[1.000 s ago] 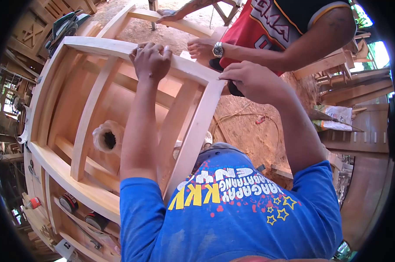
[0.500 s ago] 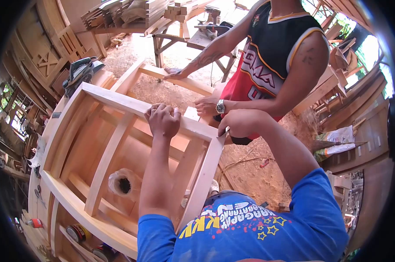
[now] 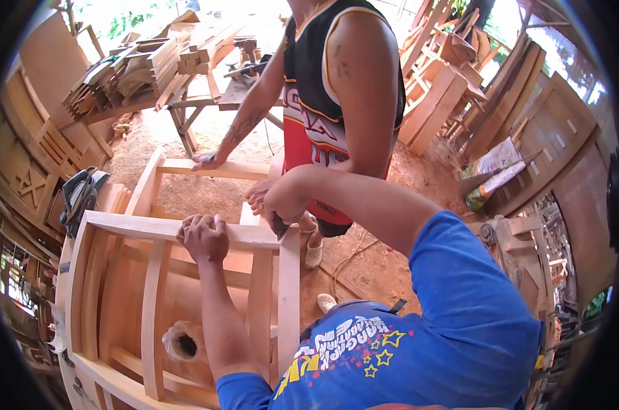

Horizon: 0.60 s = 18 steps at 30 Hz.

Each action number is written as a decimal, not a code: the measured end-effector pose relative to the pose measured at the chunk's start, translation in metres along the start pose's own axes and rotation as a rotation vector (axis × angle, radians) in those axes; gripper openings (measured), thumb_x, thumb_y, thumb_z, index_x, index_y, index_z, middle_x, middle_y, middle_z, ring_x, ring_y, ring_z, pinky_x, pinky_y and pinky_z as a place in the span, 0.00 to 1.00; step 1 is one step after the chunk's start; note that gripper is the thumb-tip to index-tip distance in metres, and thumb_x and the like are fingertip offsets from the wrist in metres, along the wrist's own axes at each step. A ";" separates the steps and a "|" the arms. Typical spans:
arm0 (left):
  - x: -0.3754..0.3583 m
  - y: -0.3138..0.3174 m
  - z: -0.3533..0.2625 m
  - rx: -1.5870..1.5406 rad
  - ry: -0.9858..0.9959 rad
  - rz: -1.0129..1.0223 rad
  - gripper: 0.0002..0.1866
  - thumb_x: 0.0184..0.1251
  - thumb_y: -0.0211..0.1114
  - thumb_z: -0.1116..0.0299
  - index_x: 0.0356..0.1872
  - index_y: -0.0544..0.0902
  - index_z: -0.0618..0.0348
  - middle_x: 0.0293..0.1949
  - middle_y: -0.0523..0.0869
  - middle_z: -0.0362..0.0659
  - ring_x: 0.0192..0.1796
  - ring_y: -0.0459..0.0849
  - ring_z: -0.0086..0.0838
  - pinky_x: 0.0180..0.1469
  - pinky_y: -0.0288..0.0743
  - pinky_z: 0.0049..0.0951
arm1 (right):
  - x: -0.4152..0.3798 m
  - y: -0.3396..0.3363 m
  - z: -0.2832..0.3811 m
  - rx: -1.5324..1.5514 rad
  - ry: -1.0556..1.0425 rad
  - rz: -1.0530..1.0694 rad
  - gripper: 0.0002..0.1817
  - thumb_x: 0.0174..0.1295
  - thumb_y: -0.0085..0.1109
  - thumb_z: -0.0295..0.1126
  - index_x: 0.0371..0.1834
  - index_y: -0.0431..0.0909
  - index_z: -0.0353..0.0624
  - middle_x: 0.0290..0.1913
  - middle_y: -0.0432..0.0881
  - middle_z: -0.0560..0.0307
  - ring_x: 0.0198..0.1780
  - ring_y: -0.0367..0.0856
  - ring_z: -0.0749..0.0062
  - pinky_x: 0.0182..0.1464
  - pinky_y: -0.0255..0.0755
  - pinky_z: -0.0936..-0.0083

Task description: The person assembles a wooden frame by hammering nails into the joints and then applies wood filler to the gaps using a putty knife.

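A wooden frame [image 3: 152,287] of pale planed boards, with crosspieces, lies in front of me. My left hand [image 3: 205,238] has its fingers curled over the top rail [image 3: 128,224]. My right hand [image 3: 282,205] is closed at the frame's right corner, wrist bent down. What its fingers hold, if anything, is hidden. Just beyond, a co-worker in a sleeveless jersey [image 3: 316,96] stands with one hand [image 3: 210,161] flat on the rail of a farther wooden frame [image 3: 244,169]. That person's other hand [image 3: 256,197] is close behind my right hand.
A power tool [image 3: 80,198] rests at the left. Inside the frame is a roll with a dark hole [image 3: 183,342]. Stacked boards [image 3: 131,75] lie on a bench behind. Wooden panels [image 3: 555,143] and a sack [image 3: 494,167] stand at the right. A cord [image 3: 343,270] crosses the dusty floor.
My view has turned to the right, so the frames and the co-worker appear farther left. My right elbow is raised higher. Both my hands stay at the same rail and corner.
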State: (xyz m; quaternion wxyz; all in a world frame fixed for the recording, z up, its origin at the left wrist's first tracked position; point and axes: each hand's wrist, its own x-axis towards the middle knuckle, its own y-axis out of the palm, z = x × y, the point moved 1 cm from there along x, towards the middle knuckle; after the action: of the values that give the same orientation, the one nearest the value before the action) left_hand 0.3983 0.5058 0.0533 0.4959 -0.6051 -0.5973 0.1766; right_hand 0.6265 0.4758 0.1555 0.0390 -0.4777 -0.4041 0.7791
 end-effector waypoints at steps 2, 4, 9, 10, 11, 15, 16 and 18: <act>0.002 0.004 0.003 0.011 0.015 -0.020 0.14 0.67 0.65 0.56 0.31 0.90 0.53 0.44 0.91 0.40 0.62 0.81 0.38 0.70 0.58 0.46 | 0.000 0.003 0.002 -0.030 0.004 -0.001 0.26 0.60 0.68 0.42 0.65 0.86 0.64 0.69 0.78 0.55 0.78 0.61 0.60 0.77 0.61 0.60; 0.000 0.002 0.000 0.050 -0.012 0.021 0.14 0.67 0.64 0.55 0.32 0.91 0.53 0.44 0.91 0.41 0.62 0.81 0.39 0.70 0.58 0.45 | -0.001 0.004 0.006 -0.057 -0.008 0.005 0.26 0.61 0.68 0.41 0.65 0.85 0.62 0.68 0.78 0.55 0.76 0.65 0.60 0.75 0.64 0.60; -0.001 0.012 0.003 0.056 0.024 -0.043 0.16 0.69 0.62 0.54 0.32 0.90 0.53 0.46 0.91 0.43 0.63 0.81 0.41 0.71 0.58 0.47 | -0.004 0.003 0.018 -0.107 -0.036 0.022 0.24 0.63 0.68 0.40 0.65 0.85 0.56 0.68 0.79 0.55 0.69 0.73 0.60 0.69 0.72 0.62; 0.000 0.012 0.003 0.051 0.015 -0.027 0.16 0.69 0.62 0.53 0.32 0.90 0.53 0.46 0.91 0.42 0.63 0.81 0.41 0.71 0.58 0.47 | -0.004 0.001 0.022 -0.134 -0.057 0.038 0.24 0.63 0.68 0.40 0.65 0.85 0.55 0.68 0.79 0.55 0.68 0.75 0.60 0.67 0.73 0.62; -0.001 0.010 0.006 0.055 0.004 -0.008 0.17 0.70 0.61 0.53 0.32 0.90 0.53 0.46 0.91 0.42 0.63 0.81 0.41 0.71 0.59 0.46 | -0.006 -0.001 0.025 -0.159 -0.076 0.056 0.24 0.64 0.68 0.40 0.65 0.85 0.54 0.68 0.79 0.55 0.66 0.77 0.60 0.66 0.75 0.62; 0.002 0.016 0.013 0.124 0.024 -0.008 0.17 0.70 0.60 0.52 0.33 0.91 0.50 0.46 0.91 0.41 0.62 0.81 0.40 0.70 0.59 0.46 | -0.047 0.008 0.032 0.221 0.017 0.010 0.23 0.65 0.67 0.35 0.65 0.85 0.50 0.69 0.78 0.53 0.58 0.84 0.61 0.55 0.84 0.68; 0.000 0.014 0.012 0.126 0.028 -0.016 0.17 0.70 0.60 0.52 0.34 0.91 0.50 0.46 0.91 0.41 0.62 0.81 0.40 0.70 0.59 0.46 | -0.062 0.018 0.032 0.476 0.086 -0.040 0.23 0.65 0.67 0.31 0.65 0.84 0.50 0.70 0.78 0.51 0.54 0.87 0.62 0.48 0.87 0.73; 0.000 0.012 0.008 0.131 0.031 -0.009 0.17 0.70 0.60 0.51 0.36 0.92 0.50 0.46 0.91 0.42 0.62 0.81 0.39 0.71 0.58 0.46 | -0.091 0.065 0.014 0.770 0.075 -0.310 0.22 0.66 0.65 0.28 0.64 0.84 0.44 0.64 0.82 0.47 0.49 0.89 0.65 0.43 0.89 0.76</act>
State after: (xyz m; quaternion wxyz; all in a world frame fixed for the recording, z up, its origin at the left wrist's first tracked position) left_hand 0.3982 0.5117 0.0400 0.5444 -0.5714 -0.5794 0.2036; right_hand 0.6854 0.3833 0.1800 0.3464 -0.3897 -0.1487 0.8402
